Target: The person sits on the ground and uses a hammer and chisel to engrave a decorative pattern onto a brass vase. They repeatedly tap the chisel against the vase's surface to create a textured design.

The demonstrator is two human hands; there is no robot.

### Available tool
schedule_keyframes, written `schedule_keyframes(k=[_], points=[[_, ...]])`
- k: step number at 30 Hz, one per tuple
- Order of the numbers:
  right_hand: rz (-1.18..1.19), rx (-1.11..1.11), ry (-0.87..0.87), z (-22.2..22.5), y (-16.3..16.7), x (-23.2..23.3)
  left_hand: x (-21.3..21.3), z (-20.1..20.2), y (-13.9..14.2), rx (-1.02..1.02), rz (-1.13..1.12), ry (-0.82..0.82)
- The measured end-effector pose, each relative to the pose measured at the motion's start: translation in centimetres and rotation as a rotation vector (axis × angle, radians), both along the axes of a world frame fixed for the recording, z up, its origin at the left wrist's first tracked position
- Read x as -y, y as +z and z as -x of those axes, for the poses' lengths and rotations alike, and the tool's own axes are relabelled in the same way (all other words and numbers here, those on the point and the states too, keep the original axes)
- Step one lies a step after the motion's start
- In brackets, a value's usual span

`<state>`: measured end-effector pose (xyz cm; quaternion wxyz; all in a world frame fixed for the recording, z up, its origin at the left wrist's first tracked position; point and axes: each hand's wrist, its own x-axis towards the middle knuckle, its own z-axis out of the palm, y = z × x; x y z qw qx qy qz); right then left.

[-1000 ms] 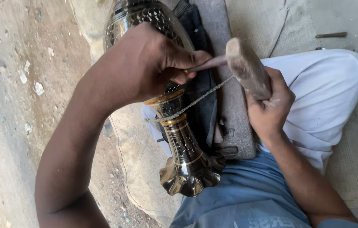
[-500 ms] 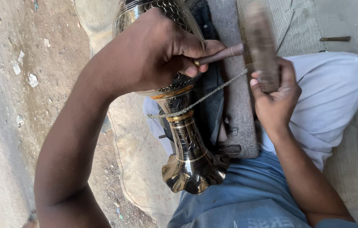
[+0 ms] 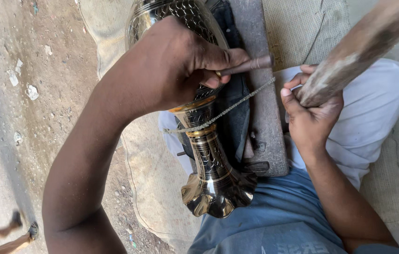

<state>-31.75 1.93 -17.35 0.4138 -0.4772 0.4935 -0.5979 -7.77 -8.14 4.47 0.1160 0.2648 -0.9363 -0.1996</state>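
Brass, engraved and shiny, forms a tall vase (image 3: 209, 155) lying across the person's lap, its flared, scalloped end (image 3: 218, 193) toward the viewer and its rounded body running up out of the picture at the top edge. The left hand (image 3: 176, 66) rests on the vase's body and hides much of it. Its fingers are closed around a thin metal punch (image 3: 246, 66), whose tip under the fingers cannot be made out. The right hand (image 3: 310, 113) is clenched around the handle of a wooden mallet (image 3: 359, 47), which is raised and blurred. The mallet's far end is cut off at the upper right corner.

A thin cord (image 3: 223, 112) crosses the vase's narrow neck, and where it ends on either side is hard to tell. Beside the vase lies a long grey stone block (image 3: 260, 113), partly covered by dark cloth (image 3: 234, 117). The person wears white trousers (image 3: 364, 127) and a blue shirt (image 3: 274, 221). A woven mat (image 3: 298, 28) covers the ground at right, and bare dirt (image 3: 30, 94) lies at left. At the lower left corner, 2 small feet (image 3: 7, 233) of another person show, mostly cut off.
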Motion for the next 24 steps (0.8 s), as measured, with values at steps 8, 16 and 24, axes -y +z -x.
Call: schedule_keyframes(k=[8, 16, 24], points=[[0.116, -0.304, 0.131, 2.6, 6.2, 2.6, -2.6, -0.1, -0.2, -0.109, 0.129, 0.212], [0.158, -0.476, 0.260, 5.3, 11.1, 5.9, -5.1, -1.1, -3.3, -0.232, 0.219, 0.507], [0.509, -0.961, 0.252, 7.4, 11.3, 10.3, -8.2, 0.4, -7.9, -0.787, 0.336, 0.800]])
